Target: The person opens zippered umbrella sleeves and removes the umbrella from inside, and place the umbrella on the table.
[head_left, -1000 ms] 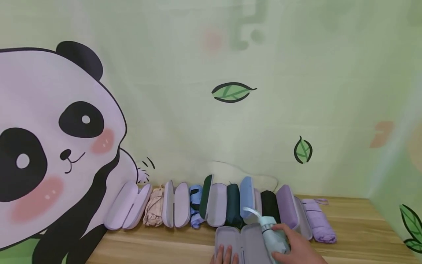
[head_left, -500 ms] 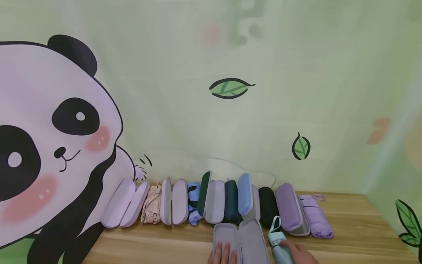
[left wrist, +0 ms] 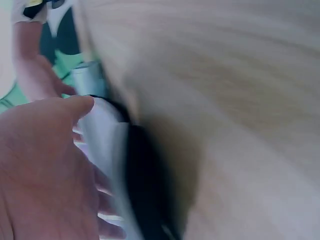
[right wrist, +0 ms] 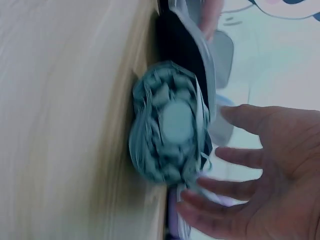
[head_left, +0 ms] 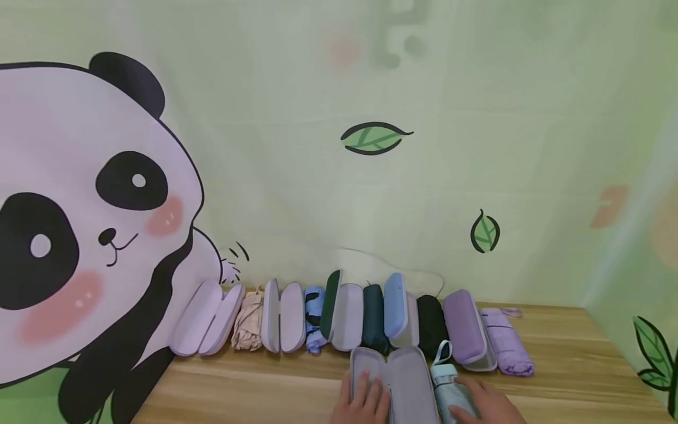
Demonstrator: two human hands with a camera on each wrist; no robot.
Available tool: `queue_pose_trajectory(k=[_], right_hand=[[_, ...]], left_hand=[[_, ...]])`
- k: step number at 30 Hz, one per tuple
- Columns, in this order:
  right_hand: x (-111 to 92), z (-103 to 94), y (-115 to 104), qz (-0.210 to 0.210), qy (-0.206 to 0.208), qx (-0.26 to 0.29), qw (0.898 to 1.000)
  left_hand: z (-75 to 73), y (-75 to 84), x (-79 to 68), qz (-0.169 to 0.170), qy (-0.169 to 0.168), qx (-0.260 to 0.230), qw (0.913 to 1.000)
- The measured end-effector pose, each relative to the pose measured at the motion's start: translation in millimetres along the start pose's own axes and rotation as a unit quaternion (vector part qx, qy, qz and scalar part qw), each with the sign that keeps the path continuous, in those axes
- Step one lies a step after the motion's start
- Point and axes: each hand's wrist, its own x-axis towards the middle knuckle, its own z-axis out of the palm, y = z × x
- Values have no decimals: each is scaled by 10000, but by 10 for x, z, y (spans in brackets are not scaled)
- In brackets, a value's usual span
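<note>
An eyeglass case (head_left: 410, 383), grey inside and dark outside, lies spread wide at the front of the table. My left hand (head_left: 364, 400) rests on its left half with straight fingers. In the left wrist view that hand (left wrist: 55, 165) covers part of the case's rim (left wrist: 105, 130). Right beside the case lies a folded light blue umbrella (head_left: 450, 391), its strap loop toward the back. My right hand (head_left: 487, 400) is at its right side. The right wrist view shows this hand's fingers (right wrist: 240, 157) spread near the umbrella's end (right wrist: 176, 122); whether they touch is unclear.
Behind, a row alternates spread cases and folded umbrellas: a lilac case (head_left: 198, 324), beige umbrella (head_left: 248, 324), blue umbrella (head_left: 315, 315), dark green umbrella (head_left: 375, 321), black umbrella (head_left: 431, 324), purple case (head_left: 466, 327) and purple umbrella (head_left: 508, 344). A panda-printed cloth (head_left: 296, 176) hangs behind the wooden table (head_left: 254, 383).
The light blue umbrella has gone from above the case's right half down onto the table at its right. My right hand has loosened its grip on it. My left hand stays on the case.
</note>
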Motion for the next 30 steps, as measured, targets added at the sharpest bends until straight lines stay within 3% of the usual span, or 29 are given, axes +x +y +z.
queue_pose_trajectory(k=[2, 4, 6, 11, 15, 18, 21, 23, 25, 30], right_hand=[[-35, -103, 30, -118, 250, -101, 9996], [-74, -195, 69, -285, 643, -259, 9972], [-115, -259, 113, -443, 1117, -513, 9914], [-166, -302, 228, -724, 1791, -964, 9764], [-186, -272, 315, -613, 1593, -1269, 9771], [-194, -271, 382, -344, 1353, -1373, 9806], [-207, -282, 468, -219, 1290, -1404, 9814], [-227, -287, 534, -171, 1255, -1451, 9813], [-258, -292, 601, -104, 1228, -1470, 9814], [-328, -354, 763, 397, 877, -1452, 9847]], left_hand=[[-205, -1, 146, -61, -840, -739, 9937], [-338, 27, 305, -233, -1520, -1478, 9770], [-373, 97, 453, -375, -1835, -1926, 9632], [-248, 464, 672, -665, -1777, -2327, 9539], [-98, 786, 724, -1126, -1618, -2312, 9527], [9, 923, 786, -1391, -1810, -2222, 9479], [77, 988, 846, -1420, -2142, -2170, 9417], [109, 1031, 850, -1403, -2063, -2114, 9450], [145, 1066, 815, -1325, -1817, -1978, 9541], [307, 1254, 688, -1129, -702, -1402, 9812]])
